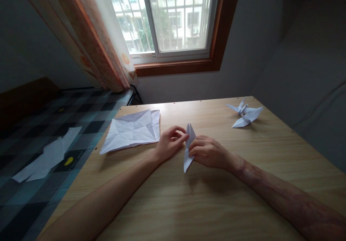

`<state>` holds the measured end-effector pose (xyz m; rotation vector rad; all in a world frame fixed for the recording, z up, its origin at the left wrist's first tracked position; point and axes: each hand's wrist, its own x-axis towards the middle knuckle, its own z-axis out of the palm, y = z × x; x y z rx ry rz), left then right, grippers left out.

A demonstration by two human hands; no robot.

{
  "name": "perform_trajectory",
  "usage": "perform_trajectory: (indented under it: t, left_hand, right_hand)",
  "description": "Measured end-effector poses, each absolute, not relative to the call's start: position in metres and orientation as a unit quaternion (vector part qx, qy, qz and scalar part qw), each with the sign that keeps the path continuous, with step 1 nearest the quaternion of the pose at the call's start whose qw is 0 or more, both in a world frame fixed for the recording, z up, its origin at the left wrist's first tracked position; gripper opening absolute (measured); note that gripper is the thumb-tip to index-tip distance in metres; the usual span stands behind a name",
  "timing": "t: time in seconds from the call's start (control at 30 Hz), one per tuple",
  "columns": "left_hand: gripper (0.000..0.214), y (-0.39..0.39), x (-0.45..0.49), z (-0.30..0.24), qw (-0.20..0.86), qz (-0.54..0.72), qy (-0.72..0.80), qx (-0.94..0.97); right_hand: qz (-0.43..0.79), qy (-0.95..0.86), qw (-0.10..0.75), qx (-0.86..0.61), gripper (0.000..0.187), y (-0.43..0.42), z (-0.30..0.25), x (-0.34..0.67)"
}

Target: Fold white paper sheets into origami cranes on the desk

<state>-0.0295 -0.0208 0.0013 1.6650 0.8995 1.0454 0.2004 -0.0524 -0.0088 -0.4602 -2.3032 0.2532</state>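
A narrow folded white paper stands between my hands over the middle of the wooden table, one pointed end up and the other toward me. My left hand pinches its upper left edge between thumb and fingertips. From the right side, my right hand grips the lower middle of the same paper, its fingers curled against it. Part of the paper's right face is hidden behind these fingers. To the left of my left hand lie creased white paper sheets. Folded paper cranes rest at the far right.
The light wooden table reaches toward a wall with a barred window. Left of it is a bed with a checked cover, where white paper scraps lie. A patterned curtain hangs beside the window.
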Motion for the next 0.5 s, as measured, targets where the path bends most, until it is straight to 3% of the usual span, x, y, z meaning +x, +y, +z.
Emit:
perform_trajectory:
  t: [0.13,0.27,0.4,0.5]
  left_hand:
    - [0.025,-0.0210,-0.0314,0.0035,0.410,0.448,0.336,0.720]
    - [0.018,-0.0192,-0.0319,0.0061,0.346,0.466,0.295,0.759]
    - [0.014,-0.0196,-0.0297,0.0065,0.333,0.468,0.277,0.770]
    - [0.009,-0.0213,-0.0282,0.0059,0.322,0.472,0.260,0.778]
  right_hand:
    - [0.134,-0.897,0.381,-0.181,0.009,-0.0559,-0.0062,0.2028]
    - [0.184,-0.854,0.435,-0.217,0.022,-0.0588,-0.0025,0.2059]
    - [0.156,-0.775,0.529,-0.308,0.039,-0.0559,-0.0049,0.2056]
    - [0.151,-0.773,0.523,-0.325,0.041,-0.0528,-0.0068,0.2039]
